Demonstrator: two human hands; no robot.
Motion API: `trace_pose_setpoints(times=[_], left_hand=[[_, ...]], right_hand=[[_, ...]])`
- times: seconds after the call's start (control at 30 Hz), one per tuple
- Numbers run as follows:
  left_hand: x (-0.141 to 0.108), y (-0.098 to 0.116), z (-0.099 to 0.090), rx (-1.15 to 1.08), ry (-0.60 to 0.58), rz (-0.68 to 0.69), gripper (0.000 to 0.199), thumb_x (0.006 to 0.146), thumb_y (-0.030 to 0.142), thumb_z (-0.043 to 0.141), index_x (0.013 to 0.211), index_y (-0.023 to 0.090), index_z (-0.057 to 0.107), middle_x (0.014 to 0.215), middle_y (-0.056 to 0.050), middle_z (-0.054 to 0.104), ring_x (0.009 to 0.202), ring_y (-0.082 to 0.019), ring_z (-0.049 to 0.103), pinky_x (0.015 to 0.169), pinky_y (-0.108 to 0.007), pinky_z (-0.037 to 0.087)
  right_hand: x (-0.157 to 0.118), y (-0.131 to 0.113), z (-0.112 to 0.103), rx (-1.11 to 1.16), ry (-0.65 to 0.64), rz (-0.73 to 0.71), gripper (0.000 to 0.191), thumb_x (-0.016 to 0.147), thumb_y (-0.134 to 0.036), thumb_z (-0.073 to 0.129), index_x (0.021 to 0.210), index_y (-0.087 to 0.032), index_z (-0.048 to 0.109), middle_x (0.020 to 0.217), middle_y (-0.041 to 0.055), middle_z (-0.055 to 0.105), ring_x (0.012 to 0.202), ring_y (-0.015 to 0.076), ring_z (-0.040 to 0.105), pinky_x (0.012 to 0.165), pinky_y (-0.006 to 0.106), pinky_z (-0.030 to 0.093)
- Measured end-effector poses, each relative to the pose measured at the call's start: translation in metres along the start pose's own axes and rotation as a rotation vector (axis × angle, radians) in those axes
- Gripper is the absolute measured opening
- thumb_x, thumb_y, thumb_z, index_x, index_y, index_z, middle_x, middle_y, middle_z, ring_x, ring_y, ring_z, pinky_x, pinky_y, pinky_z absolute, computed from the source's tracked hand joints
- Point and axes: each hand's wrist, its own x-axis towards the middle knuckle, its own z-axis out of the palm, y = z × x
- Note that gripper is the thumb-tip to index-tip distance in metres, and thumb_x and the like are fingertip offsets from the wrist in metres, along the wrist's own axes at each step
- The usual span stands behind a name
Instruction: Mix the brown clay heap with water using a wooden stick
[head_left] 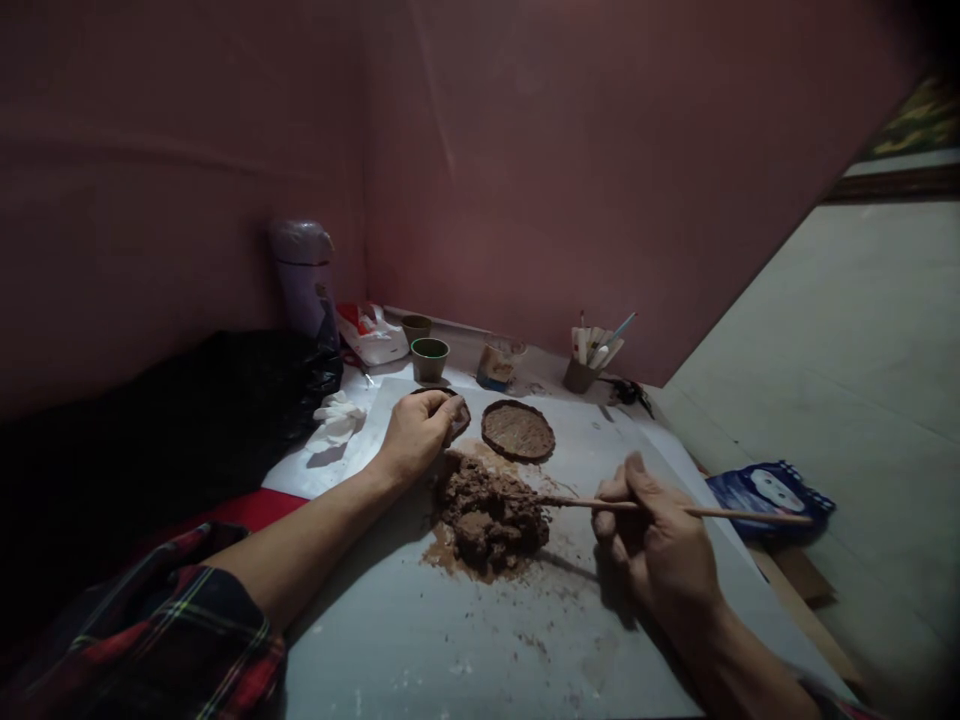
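A heap of crumbly brown clay lies in the middle of the white work sheet. My right hand grips a thin wooden stick, whose clay-coated far end reaches the right side of the heap. My left hand is closed in a pinch just beyond the heap; what its fingertips hold, if anything, is hidden. Partly behind that hand is a round, dark-rimmed clay disc. A second round clay disc with a raised rim lies flat to its right.
Along the back stand a green-lined cup, a glass jar and a holder with brushes and pens. White crumpled gloves, a purple bottle and a black bag are at left. A blue packet lies beyond the right edge.
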Motion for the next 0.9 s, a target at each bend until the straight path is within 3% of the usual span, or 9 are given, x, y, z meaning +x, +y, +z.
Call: trace_pose_setpoints(times=[0.13, 0.27, 0.33, 0.47, 0.63, 0.73, 0.9], left_hand=[[0.0, -0.001, 0.001, 0.004, 0.012, 0.019, 0.034, 0.077, 0.038, 0.053, 0.052, 0.016, 0.055, 0.042, 0.003, 0.049, 0.04, -0.008, 0.039, 0.042, -0.021, 0.029], [0.001, -0.002, 0.001, 0.015, 0.005, 0.029, 0.035, 0.078, 0.038, 0.052, 0.052, 0.016, 0.055, 0.043, 0.003, 0.049, 0.042, -0.009, 0.04, 0.044, -0.021, 0.03], [0.001, -0.002, 0.001, 0.02, 0.003, 0.036, 0.034, 0.078, 0.038, 0.052, 0.052, 0.016, 0.054, 0.044, 0.003, 0.049, 0.043, -0.009, 0.041, 0.045, -0.022, 0.031], [0.001, -0.002, 0.0, 0.03, 0.012, 0.036, 0.035, 0.077, 0.039, 0.053, 0.051, 0.016, 0.053, 0.044, 0.003, 0.048, 0.044, -0.009, 0.04, 0.046, -0.022, 0.031], [0.002, -0.004, 0.001, 0.029, 0.009, 0.052, 0.034, 0.077, 0.04, 0.052, 0.053, 0.016, 0.054, 0.045, 0.002, 0.049, 0.044, -0.009, 0.04, 0.045, -0.022, 0.029], [0.001, -0.002, 0.0, 0.04, 0.007, 0.044, 0.035, 0.078, 0.039, 0.052, 0.052, 0.016, 0.054, 0.045, 0.002, 0.049, 0.044, -0.009, 0.041, 0.045, -0.022, 0.03], [0.002, -0.002, 0.001, 0.041, 0.002, 0.037, 0.034, 0.079, 0.038, 0.051, 0.054, 0.016, 0.056, 0.043, 0.003, 0.049, 0.042, -0.008, 0.039, 0.044, -0.021, 0.03]], right_hand=[[-0.008, 0.001, -0.005, -0.026, -0.181, -0.095, 0.039, 0.084, -0.048, 0.056, 0.06, -0.018, 0.058, 0.042, -0.0005, 0.057, 0.027, 0.0072, 0.04, 0.024, 0.015, 0.027], [-0.018, 0.001, -0.002, -0.402, -0.485, -0.362, 0.025, 0.079, -0.032, 0.068, 0.06, -0.017, 0.062, 0.052, 0.0009, 0.062, 0.044, 0.0113, 0.054, 0.042, 0.022, 0.042], [-0.021, 0.0, 0.0, -0.574, -0.561, -0.5, 0.021, 0.078, -0.023, 0.069, 0.059, -0.017, 0.061, 0.055, 0.0007, 0.063, 0.051, 0.0126, 0.058, 0.049, 0.024, 0.045], [-0.022, -0.001, 0.0, -0.683, -0.497, -0.614, 0.023, 0.085, -0.019, 0.059, 0.063, -0.017, 0.06, 0.056, 0.0002, 0.062, 0.05, 0.0115, 0.057, 0.049, 0.023, 0.044], [-0.019, 0.003, -0.003, -0.582, -0.44, -0.597, 0.023, 0.088, -0.02, 0.055, 0.066, -0.018, 0.058, 0.057, 0.0, 0.06, 0.049, 0.0115, 0.056, 0.046, 0.022, 0.044], [-0.02, 0.005, -0.002, -0.527, -0.377, -0.491, 0.026, 0.088, -0.028, 0.057, 0.064, -0.018, 0.058, 0.053, 0.0001, 0.059, 0.043, 0.011, 0.054, 0.04, 0.021, 0.043], [-0.021, 0.003, 0.01, -0.43, -0.161, -0.169, 0.035, 0.084, -0.046, 0.059, 0.063, -0.019, 0.053, 0.047, -0.0008, 0.058, 0.034, 0.0122, 0.053, 0.028, 0.02, 0.041]])
